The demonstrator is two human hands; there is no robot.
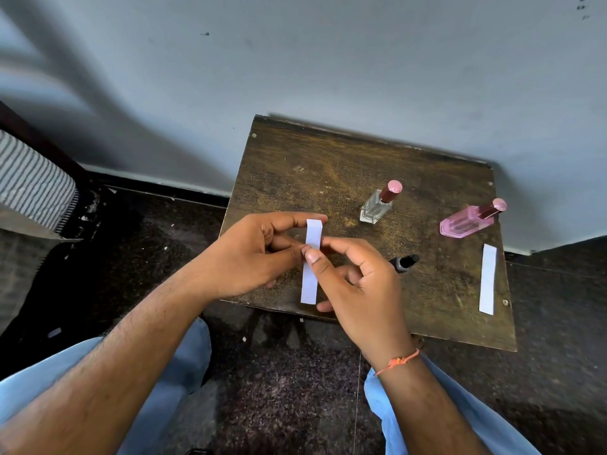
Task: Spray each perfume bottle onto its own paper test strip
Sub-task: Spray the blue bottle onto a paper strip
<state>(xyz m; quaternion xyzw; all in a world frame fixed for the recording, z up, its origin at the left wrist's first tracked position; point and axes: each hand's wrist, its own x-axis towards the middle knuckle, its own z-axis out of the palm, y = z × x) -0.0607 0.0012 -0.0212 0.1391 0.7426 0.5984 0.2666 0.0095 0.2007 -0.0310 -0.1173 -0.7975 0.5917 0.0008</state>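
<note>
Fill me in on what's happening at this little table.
A person holds one paper strip upright between both hands, the left hand pinching its top and the right hand its middle. A second strip lies flat near the wooden table's right edge. The clear bottle and the pink bottle stand capped and untouched, with a black marker behind the right hand. Nothing looks sprayed yet.

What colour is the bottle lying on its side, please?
Pink bottle, clearest in the head view.
</note>
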